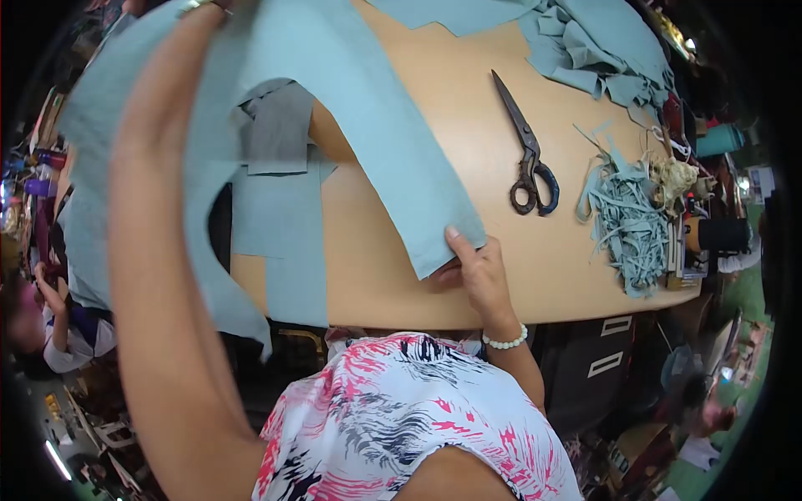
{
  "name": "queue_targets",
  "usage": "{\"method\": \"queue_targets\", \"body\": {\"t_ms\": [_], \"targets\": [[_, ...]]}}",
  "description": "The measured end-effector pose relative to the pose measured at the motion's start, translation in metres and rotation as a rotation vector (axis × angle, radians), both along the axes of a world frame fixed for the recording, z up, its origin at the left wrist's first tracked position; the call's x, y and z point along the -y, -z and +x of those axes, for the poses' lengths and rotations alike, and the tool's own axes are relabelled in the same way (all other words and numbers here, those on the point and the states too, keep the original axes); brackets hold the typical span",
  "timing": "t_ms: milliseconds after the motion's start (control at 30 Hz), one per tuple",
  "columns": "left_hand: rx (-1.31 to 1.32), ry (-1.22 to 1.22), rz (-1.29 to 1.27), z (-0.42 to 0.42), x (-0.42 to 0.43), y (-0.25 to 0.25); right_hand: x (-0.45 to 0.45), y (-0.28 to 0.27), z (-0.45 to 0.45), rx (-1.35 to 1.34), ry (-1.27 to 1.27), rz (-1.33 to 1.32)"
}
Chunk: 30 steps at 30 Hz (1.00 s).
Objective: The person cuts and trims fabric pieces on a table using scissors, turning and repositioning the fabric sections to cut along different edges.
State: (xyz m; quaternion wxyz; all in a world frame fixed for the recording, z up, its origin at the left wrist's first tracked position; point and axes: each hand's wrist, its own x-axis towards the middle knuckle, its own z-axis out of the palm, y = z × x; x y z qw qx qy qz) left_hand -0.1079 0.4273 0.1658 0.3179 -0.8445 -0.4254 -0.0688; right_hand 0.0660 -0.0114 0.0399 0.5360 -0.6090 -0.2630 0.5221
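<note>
A long light-blue fabric piece (401, 150) curves from the upper left across the table. My right hand (478, 271), with a beaded bracelet at its wrist, pinches the near end of this piece, thumb on top and fingers underneath. My left arm reaches up over the wide blue fabric at the left; the hand itself lies beyond the top edge, and only the wrist with a watch (200, 4) shows. Large black-handled scissors (526, 150) lie closed on the table, to the right of the fabric. Under the curve rest a grey fabric piece (280, 129) and flat blue pieces (292, 225).
On the wooden table (451, 83), a heap of thin blue fabric strips (626, 221) lies at the right. Crumpled blue fabric (589, 46) covers the far right corner. A dark drawer unit (585, 359) stands below the near edge. Another person (58, 326) is at the left.
</note>
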Motion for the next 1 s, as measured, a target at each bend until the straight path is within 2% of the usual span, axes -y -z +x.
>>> {"method": "queue_targets", "body": {"t_ms": [67, 100, 200, 267, 300, 367, 400, 467, 567, 600, 700, 767, 900, 1000], "targets": [[0.239, 0.177, 0.045, 0.016, -0.043, 0.093, 0.001, 0.002, 0.001, 0.026, -0.057, -0.153], [0.298, 0.124, -0.072, 0.036, -0.007, 0.099, 0.0, 0.004, 0.002, 0.005, -0.048, -0.164], [0.351, 0.101, -0.021, 0.064, 0.028, 0.154, -0.001, 0.006, 0.004, -0.042, -0.044, -0.209], [0.39, 0.135, -0.022, 0.073, 0.06, 0.167, 0.0, 0.003, 0.007, -0.063, -0.054, -0.248], [0.397, 0.164, -0.041, 0.074, 0.079, 0.171, 0.005, 0.003, 0.011, 0.064, -0.119, -0.261], [0.407, 0.09, -0.299, 0.071, 0.095, 0.19, 0.014, 0.0, 0.025, 0.321, -0.254, -0.269], [0.411, 0.05, -0.416, 0.068, 0.095, 0.194, 0.016, -0.003, 0.029, 0.518, -0.16, -0.242], [0.401, 0.051, -0.432, 0.063, 0.096, 0.187, 0.019, -0.01, 0.032, 0.898, 0.055, -0.187], [0.483, 0.124, -0.398, 0.06, 0.093, 0.184, 0.008, -0.009, 0.034, 1.437, -0.063, 0.242], [0.527, 0.161, -0.364, 0.06, 0.088, 0.181, 0.003, -0.007, 0.031, 1.44, -0.174, 0.249], [0.628, -0.009, -0.401, 0.049, 0.077, 0.17, -0.011, 0.005, 0.012, 1.409, -0.444, 0.281], [0.6, -0.234, -0.329, 0.024, 0.07, 0.166, -0.017, 0.017, 0.009, 1.336, -0.547, 0.292], [0.533, -0.54, -0.286, -0.044, 0.09, 0.135, -0.015, 0.022, 0.014, 1.32, -0.619, 0.246], [0.568, -0.64, -0.123, -0.097, 0.113, 0.125, -0.015, 0.029, 0.013, 1.358, -0.6, 0.275]]}}
